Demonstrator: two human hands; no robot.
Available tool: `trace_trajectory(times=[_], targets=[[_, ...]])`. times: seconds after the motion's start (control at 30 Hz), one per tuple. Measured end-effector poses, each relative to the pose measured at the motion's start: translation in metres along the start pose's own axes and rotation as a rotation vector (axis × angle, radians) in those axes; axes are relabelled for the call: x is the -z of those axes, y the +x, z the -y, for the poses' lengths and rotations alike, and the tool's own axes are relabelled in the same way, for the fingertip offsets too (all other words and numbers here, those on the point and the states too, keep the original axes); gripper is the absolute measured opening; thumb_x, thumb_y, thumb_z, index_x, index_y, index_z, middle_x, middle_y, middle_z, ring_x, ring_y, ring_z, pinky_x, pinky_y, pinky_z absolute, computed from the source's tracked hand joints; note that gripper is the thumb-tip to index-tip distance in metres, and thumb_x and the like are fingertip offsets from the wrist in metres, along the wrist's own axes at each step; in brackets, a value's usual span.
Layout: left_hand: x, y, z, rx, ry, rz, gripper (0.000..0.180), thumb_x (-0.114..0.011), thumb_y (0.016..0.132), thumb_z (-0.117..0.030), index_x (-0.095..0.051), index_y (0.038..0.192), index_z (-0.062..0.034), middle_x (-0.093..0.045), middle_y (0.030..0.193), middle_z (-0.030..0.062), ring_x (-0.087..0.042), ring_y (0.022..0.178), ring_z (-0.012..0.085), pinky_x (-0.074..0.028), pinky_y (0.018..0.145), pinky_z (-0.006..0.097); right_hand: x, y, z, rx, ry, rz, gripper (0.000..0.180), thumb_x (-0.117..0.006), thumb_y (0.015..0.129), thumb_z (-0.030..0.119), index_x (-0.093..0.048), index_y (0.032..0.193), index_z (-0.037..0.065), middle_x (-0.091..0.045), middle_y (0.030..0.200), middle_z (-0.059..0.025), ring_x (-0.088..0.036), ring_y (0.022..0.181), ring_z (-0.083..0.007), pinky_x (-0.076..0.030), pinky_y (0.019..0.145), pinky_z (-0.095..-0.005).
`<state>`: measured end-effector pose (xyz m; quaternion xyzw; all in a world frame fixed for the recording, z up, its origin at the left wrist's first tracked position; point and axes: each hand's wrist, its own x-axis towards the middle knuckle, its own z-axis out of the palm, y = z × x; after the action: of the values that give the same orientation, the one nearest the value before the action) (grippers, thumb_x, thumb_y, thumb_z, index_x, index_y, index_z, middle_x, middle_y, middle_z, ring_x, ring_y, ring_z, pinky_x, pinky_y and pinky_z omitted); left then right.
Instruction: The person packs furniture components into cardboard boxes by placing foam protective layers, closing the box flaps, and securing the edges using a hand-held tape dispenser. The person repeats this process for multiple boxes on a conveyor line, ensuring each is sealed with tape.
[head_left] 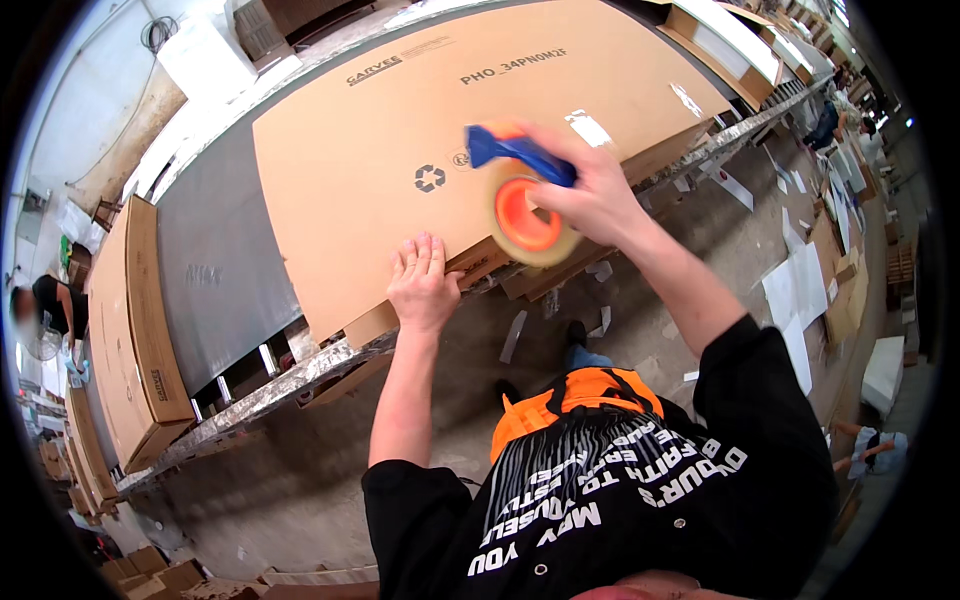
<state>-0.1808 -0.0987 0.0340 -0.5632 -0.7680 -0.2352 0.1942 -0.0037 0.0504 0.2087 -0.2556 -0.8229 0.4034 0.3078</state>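
A large flat cardboard box (350, 170) with dark print lies in front of me on a conveyor line. My left hand (424, 287) rests on its near edge, fingers stretched over the top face and holding nothing. My right hand (598, 195) is wrapped round a tape dispenser (530, 158), blue and orange with a roll of tape on it. The dispenser is blurred by motion and appears over the box's near edge, right of my left hand. I cannot tell whether it touches the box. White patches show on the box's right part.
Left of the box runs a dark conveyor belt (225, 240), with another cardboard box (143, 330) further along. A metal rail (235, 415) edges the line. Paper scraps and white sheets (797, 290) lie on the floor at right. A person (58, 305) stands at far left; others are at far right.
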Motion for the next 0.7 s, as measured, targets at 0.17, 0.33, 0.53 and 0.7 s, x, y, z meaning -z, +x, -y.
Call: trace_trajectory(times=[0.17, 0.33, 0.53, 0.7], targets=[[-0.002, -0.002, -0.003, 0.005, -0.084, -0.078, 0.056, -0.08, 0.06, -0.026, -0.067, 0.111, -0.0075, -0.065, 0.118, 0.0116, -0.062, 0.11, 0.031, -0.046, 0.097, 0.046, -0.061, 0.092, 0.027, -0.161, -0.876, 0.487, 0.036, -0.062, 0.069, 0.032, -0.07, 0.093, 0.006, -0.066, 0.089, -0.0187, -0.064, 0.078, -0.0323, -0.052, 0.069, -0.0396], [0.001, -0.009, 0.007, -0.011, -0.111, -0.108, 0.051, -0.079, 0.06, -0.024, -0.069, 0.107, -0.0072, -0.067, 0.115, 0.0115, -0.063, 0.108, 0.0301, -0.048, 0.095, 0.044, -0.07, 0.065, -0.003, -0.204, -0.835, 0.784, 0.029, -0.066, 0.059, 0.032, -0.069, 0.071, 0.006, -0.068, 0.075, -0.0193, -0.067, 0.074, -0.0348, -0.054, 0.067, -0.0423], [0.008, -0.012, 0.012, 0.017, -0.063, -0.114, 0.05, -0.08, 0.058, -0.024, -0.07, 0.104, -0.0065, -0.069, 0.109, 0.0122, -0.064, 0.106, 0.0295, -0.049, 0.094, 0.044, -0.076, -0.049, -0.046, -0.333, -0.905, 0.772, 0.034, -0.06, 0.065, 0.028, -0.073, 0.084, 0.003, -0.07, 0.085, -0.0184, -0.069, 0.087, -0.0311, -0.056, 0.077, -0.0404], [0.023, 0.01, 0.002, 0.056, -0.04, 0.199, 0.06, -0.072, 0.075, -0.044, -0.063, 0.117, -0.0023, -0.061, 0.124, 0.0158, -0.058, 0.115, 0.0351, -0.046, 0.096, 0.048, -0.116, -0.045, -0.06, -0.182, -1.018, 0.877, 0.025, -0.068, 0.062, 0.024, -0.075, 0.083, 0.011, -0.072, 0.082, -0.0093, -0.07, 0.082, -0.023, -0.055, 0.073, -0.0335]])
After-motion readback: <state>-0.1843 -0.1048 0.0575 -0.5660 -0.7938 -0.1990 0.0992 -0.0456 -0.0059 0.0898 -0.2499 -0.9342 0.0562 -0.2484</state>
